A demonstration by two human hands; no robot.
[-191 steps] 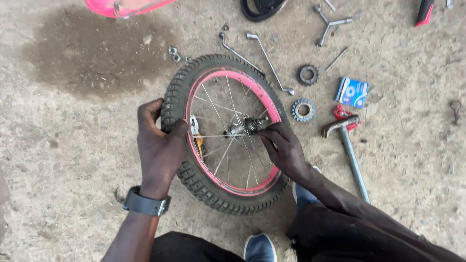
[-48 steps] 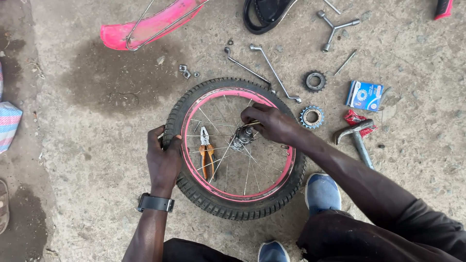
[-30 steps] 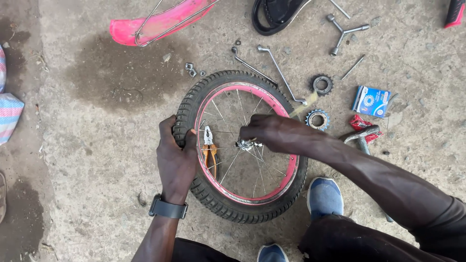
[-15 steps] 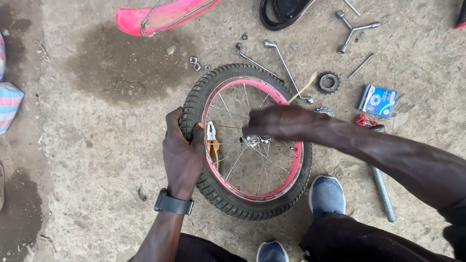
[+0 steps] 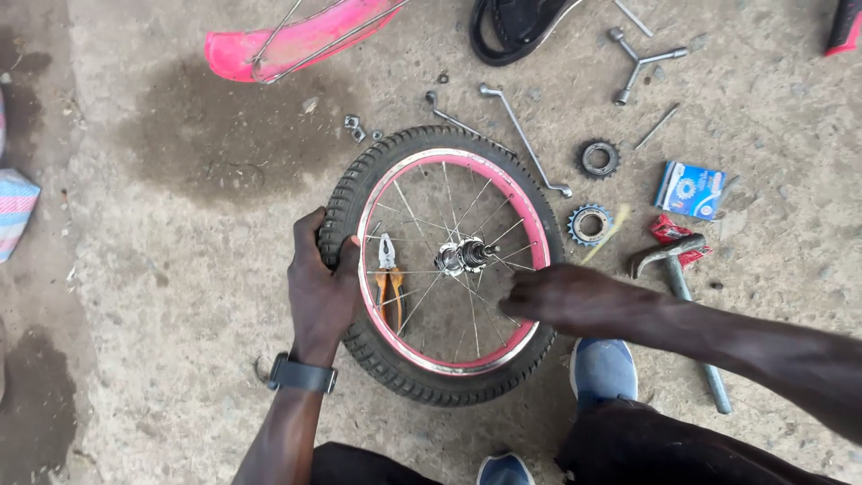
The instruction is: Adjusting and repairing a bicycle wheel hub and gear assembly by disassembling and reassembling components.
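On the concrete floor (image 5: 162, 296) the small wheel (image 5: 444, 265) lies flat, the left hand (image 5: 321, 287) clamping its left tyre edge. The right hand (image 5: 575, 301) hovers loosely curled and empty over the right rim, so hub (image 5: 462, 256) work seems underway; next likely calls for steadying the wheel and reaching a tool.

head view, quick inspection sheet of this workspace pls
surface: bare concrete floor, dark stain upper left
job's things: small wheel lying flat, pink rim, hub exposed
clutter: pliers under the spokes, hammer, two sprockets, wrenches, blue box
grippers: left hand grips the tyre; right hand open over the spokes
cables: nothing seen
surroundings: pink mudguard, striped cloth at left edge
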